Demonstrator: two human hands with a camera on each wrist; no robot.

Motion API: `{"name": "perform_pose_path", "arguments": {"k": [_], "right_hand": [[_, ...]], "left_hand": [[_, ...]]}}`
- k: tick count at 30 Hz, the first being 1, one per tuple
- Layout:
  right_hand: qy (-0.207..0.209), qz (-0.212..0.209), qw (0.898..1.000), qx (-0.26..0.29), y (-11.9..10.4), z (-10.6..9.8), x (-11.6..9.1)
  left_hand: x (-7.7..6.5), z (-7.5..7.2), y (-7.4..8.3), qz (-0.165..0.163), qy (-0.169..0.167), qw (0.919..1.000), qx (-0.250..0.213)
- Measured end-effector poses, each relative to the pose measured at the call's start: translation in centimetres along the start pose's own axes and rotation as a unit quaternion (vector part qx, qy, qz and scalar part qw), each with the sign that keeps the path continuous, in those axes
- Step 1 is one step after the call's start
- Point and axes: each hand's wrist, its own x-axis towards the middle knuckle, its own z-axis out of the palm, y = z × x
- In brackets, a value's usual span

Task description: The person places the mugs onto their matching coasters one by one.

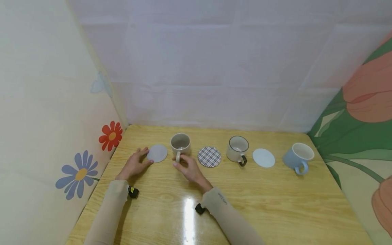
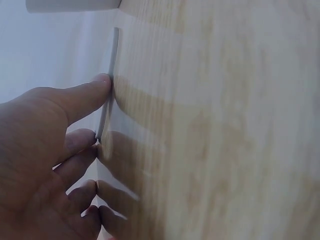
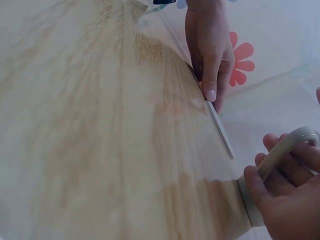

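Observation:
A plain grey round coaster (image 1: 157,153) lies flat at the left of the table. My left hand (image 1: 136,164) holds it by its left edge, with the thumb and index finger set on the rim; in the left wrist view the coaster (image 2: 114,55) shows edge-on beside the thumb. Just right of it stands an upright greyish-white mug (image 1: 180,144), its handle toward me. My right hand (image 1: 190,167) grips that handle (image 3: 287,147) between thumb and fingers. The mug's base appears to rest on the table, though the hand partly hides it.
Rightward in a row come a plaid coaster (image 1: 209,157), a white mug with dark rim and handle (image 1: 236,151), a white coaster (image 1: 264,158) and a blue mug (image 1: 293,160) near the table's right side. A pale cloth wall (image 1: 214,68) backs the wooden table (image 1: 275,204).

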Motion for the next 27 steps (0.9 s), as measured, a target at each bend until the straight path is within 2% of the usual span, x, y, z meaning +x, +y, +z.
{"name": "perform_pose_path", "arguments": {"k": [13, 27], "right_hand": [[0.056, 0.030, 0.998, -0.016, -0.1, 0.8, 0.3], [0.125, 0.061, 0.990, 0.013, -0.5, 1.2, 0.3]], "left_hand": [[-0.1, 0.1, 0.1, 0.003, 0.004, 1.0000, -0.001], [-0.2, 0.1, 0.3, 0.007, 0.004, 1.0000, -0.002]]}}
